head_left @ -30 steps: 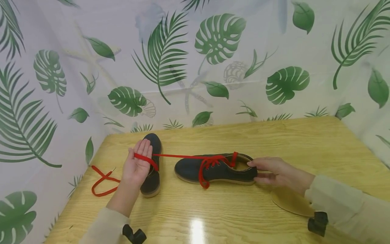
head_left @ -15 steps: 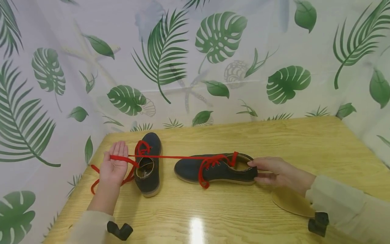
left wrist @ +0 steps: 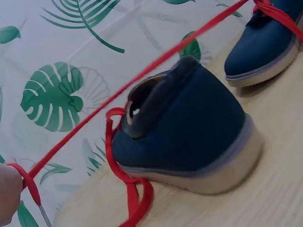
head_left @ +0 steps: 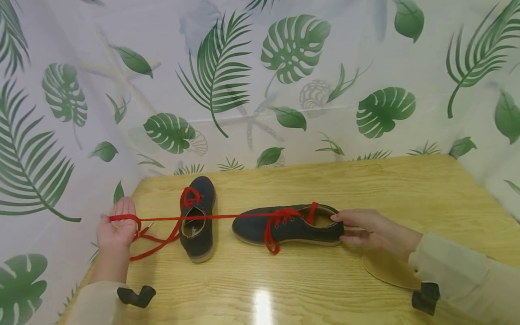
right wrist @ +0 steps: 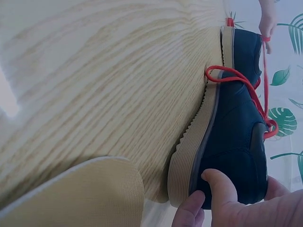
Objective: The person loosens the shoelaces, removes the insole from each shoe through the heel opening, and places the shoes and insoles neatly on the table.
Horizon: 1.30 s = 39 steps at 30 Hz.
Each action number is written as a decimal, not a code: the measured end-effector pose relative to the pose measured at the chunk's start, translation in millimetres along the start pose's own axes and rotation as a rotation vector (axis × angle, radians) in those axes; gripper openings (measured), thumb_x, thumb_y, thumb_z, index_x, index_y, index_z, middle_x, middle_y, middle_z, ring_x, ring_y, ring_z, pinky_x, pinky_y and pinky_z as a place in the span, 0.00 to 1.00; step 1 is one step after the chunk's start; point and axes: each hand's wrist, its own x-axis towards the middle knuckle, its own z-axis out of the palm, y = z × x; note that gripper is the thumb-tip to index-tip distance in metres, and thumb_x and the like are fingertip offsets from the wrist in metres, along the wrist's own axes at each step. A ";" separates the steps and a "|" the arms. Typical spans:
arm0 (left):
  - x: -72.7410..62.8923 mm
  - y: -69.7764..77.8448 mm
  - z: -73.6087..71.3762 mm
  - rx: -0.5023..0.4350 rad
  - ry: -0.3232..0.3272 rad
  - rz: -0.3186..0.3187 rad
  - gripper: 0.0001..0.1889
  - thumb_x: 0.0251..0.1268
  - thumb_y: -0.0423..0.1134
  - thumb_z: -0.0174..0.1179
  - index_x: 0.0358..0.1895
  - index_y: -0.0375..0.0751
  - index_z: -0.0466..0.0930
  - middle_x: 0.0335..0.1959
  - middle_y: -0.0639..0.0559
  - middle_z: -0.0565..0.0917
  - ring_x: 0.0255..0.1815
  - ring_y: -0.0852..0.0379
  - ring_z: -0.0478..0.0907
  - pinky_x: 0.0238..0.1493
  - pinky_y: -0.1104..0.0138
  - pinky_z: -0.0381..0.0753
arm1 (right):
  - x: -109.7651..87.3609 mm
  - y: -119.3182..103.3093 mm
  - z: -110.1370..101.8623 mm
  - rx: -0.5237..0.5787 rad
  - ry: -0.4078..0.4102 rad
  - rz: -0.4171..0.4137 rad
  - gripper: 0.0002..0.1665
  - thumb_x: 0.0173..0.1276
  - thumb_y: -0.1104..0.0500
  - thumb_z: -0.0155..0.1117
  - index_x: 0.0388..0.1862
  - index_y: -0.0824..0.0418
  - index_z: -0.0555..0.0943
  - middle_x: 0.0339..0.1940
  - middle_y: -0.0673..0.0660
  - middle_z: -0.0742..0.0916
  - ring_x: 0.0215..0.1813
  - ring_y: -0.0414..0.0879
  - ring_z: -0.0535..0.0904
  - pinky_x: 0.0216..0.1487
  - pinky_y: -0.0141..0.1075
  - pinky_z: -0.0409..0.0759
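Observation:
My left hand (head_left: 117,228) is palm up at the table's left side, fingers straight. It holds a red shoelace (head_left: 227,216) at the thumb; the end crosses the palm, its tip (left wrist: 45,215) hanging beside the hand in the left wrist view. Stretched taut, the lace runs over one navy shoe (head_left: 204,187) to the eyelets of another navy shoe (head_left: 252,225), which lies with its toe to the left. My right hand (head_left: 367,228) grips that shoe's heel; thumb and fingers show around the heel (right wrist: 236,175) in the right wrist view.
A tan, flat, rounded piece like an insole (head_left: 386,271) lies under my right forearm. Loose red lace (head_left: 156,246) from the left shoe trails on the wooden table (head_left: 227,289). A leaf-printed cloth (head_left: 243,81) hangs behind and at the sides.
My left hand has moved left from over the first shoe to beyond it, drawing out a longer taut stretch of lace. The right hand and the shoe it grips have stayed in place.

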 end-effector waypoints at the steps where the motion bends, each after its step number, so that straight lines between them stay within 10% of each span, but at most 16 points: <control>1: -0.2 1.2 -1.2 -0.009 0.023 -0.010 0.25 0.72 0.58 0.39 0.71 0.69 0.54 0.69 0.67 0.65 0.70 0.70 0.58 0.70 0.70 0.57 | -0.3 0.0 -0.4 0.000 0.001 0.001 0.13 0.60 0.62 0.68 0.43 0.60 0.77 0.64 0.66 0.64 0.56 0.55 0.69 0.45 0.36 0.83; 6: 1.1 2.7 -4.8 0.176 0.140 -0.139 0.27 0.74 0.53 0.41 0.73 0.66 0.49 0.70 0.62 0.64 0.71 0.68 0.56 0.71 0.69 0.55 | -1.8 -1.0 -0.1 -0.014 -0.003 0.000 0.12 0.60 0.61 0.68 0.41 0.59 0.78 0.65 0.66 0.64 0.54 0.53 0.70 0.45 0.36 0.83; 12: -0.4 13.3 -3.5 0.719 0.173 -0.365 0.23 0.74 0.47 0.45 0.50 0.30 0.79 0.49 0.39 0.83 0.58 0.52 0.78 0.65 0.66 0.68 | -3.9 -1.4 2.3 -0.025 0.001 -0.001 0.15 0.60 0.61 0.68 0.45 0.61 0.76 0.64 0.65 0.65 0.52 0.51 0.72 0.44 0.35 0.83; 15: -2.0 18.6 -3.3 1.027 0.169 -0.403 0.24 0.74 0.48 0.46 0.36 0.30 0.84 0.39 0.42 0.87 0.45 0.52 0.84 0.56 0.67 0.77 | -4.3 -1.2 2.1 -0.026 0.003 -0.005 0.14 0.60 0.61 0.68 0.44 0.61 0.76 0.64 0.66 0.65 0.52 0.52 0.72 0.44 0.35 0.83; 21: -4.9 23.2 -12.4 1.693 0.158 -0.324 0.16 0.74 0.43 0.48 0.34 0.36 0.81 0.30 0.48 0.87 0.35 0.55 0.86 0.45 0.64 0.83 | -5.3 -0.8 1.4 -0.028 0.002 -0.009 0.14 0.61 0.61 0.67 0.45 0.61 0.76 0.68 0.68 0.61 0.58 0.55 0.69 0.44 0.35 0.83; 27: -11.7 21.4 -14.2 2.197 0.250 -0.043 0.28 0.68 0.46 0.55 0.53 0.17 0.69 0.26 0.45 0.87 0.27 0.59 0.85 0.35 0.65 0.85 | -2.6 -0.8 5.3 -0.037 0.008 -0.003 0.21 0.60 0.61 0.67 0.51 0.64 0.74 0.69 0.69 0.60 0.60 0.57 0.67 0.46 0.36 0.83; 32: -11.4 11.1 -3.5 2.280 0.219 0.067 0.42 0.66 0.52 0.56 0.64 0.14 0.55 0.43 0.32 0.84 0.31 0.64 0.84 0.39 0.67 0.84 | -1.1 0.0 3.5 -0.042 0.008 -0.009 0.16 0.61 0.61 0.66 0.47 0.63 0.75 0.69 0.69 0.60 0.57 0.56 0.69 0.44 0.35 0.83; 39: -4.2 -8.1 8.8 2.103 0.137 0.008 0.42 0.64 0.51 0.60 0.68 0.21 0.55 0.35 0.55 0.85 0.33 0.66 0.84 0.43 0.68 0.83 | -3.3 -0.6 1.7 -0.033 0.012 -0.014 0.18 0.60 0.62 0.67 0.48 0.63 0.74 0.67 0.68 0.61 0.57 0.56 0.69 0.45 0.35 0.83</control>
